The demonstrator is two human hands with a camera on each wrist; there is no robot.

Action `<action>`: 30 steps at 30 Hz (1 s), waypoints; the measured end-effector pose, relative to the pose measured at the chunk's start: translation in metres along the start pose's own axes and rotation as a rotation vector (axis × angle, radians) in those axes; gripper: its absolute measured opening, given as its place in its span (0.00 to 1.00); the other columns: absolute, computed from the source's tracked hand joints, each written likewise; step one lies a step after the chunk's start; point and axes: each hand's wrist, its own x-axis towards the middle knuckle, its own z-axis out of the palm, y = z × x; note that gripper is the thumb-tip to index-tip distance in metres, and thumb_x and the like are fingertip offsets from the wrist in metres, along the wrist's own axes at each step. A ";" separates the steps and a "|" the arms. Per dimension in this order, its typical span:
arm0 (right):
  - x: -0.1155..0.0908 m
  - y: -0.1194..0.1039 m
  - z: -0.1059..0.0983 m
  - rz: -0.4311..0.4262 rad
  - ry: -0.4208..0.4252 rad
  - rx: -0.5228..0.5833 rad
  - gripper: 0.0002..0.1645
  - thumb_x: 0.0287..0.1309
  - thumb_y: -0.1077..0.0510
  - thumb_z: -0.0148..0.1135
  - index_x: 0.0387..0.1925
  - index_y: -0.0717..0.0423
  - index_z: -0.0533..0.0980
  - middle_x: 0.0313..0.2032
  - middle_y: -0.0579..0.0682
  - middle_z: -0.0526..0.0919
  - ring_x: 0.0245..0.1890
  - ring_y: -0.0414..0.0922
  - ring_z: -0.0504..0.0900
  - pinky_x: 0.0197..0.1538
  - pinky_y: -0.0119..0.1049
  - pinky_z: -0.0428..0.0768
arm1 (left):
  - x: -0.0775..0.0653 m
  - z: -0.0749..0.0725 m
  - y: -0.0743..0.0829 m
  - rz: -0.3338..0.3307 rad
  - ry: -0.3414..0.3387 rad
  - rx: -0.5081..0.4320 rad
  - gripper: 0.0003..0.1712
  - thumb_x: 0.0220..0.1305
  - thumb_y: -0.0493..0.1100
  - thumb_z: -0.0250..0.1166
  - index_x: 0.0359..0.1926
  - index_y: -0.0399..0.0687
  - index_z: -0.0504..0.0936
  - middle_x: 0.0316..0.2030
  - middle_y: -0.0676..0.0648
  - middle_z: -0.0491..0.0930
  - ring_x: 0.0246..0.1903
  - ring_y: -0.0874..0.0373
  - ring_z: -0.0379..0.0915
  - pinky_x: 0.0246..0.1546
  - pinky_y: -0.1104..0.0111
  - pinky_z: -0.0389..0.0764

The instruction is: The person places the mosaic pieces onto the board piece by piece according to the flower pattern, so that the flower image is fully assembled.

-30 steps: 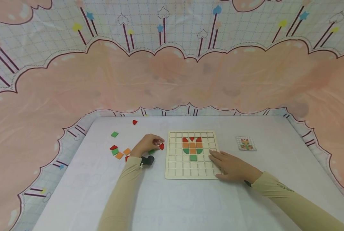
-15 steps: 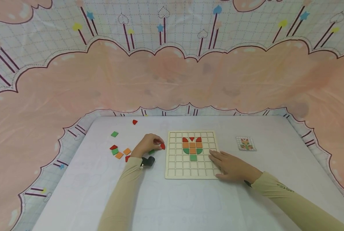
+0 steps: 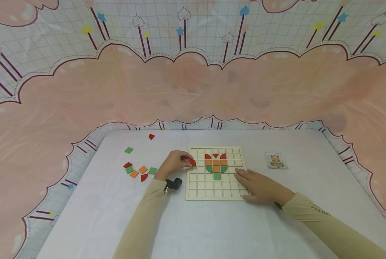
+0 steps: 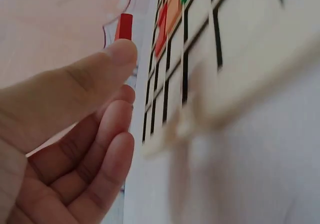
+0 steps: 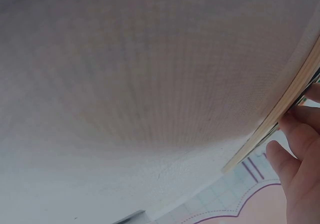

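Note:
Between thumb and fingers, my left hand (image 3: 175,163) pinches a red quarter-round tile (image 3: 192,163) over the left edge of the wooden grid board (image 3: 197,192). In the left wrist view the tile (image 4: 124,27) sticks up past the thumb, apart from the board's surface. A tulip shape of red, orange and green tiles (image 3: 216,163) lies in the board's upper middle. My right hand (image 3: 261,185) rests on the board's right edge with fingers extended. In the right wrist view, fingers (image 5: 295,134) touch the board's wooden side (image 5: 270,121).
Left of the board lie loose tiles: a green one (image 3: 152,171), orange ones (image 3: 142,169), red ones (image 3: 144,177) and a far red one (image 3: 151,136). A small pattern card (image 3: 276,160) lies to the right on the white table (image 3: 228,230).
My left hand has moved right with the red tile, from beside the board to over its left edge. A green tile it partly covered now shows fully. My right hand stays put.

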 end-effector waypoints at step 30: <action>-0.003 -0.002 -0.004 -0.033 0.025 0.015 0.43 0.58 0.43 0.57 0.67 0.63 0.59 0.70 0.59 0.58 0.69 0.54 0.59 0.68 0.50 0.61 | -0.005 0.042 0.031 0.090 -0.184 0.036 0.11 0.50 0.34 0.71 0.38 0.41 0.86 0.30 0.49 0.81 0.29 0.63 0.71 0.33 0.76 0.74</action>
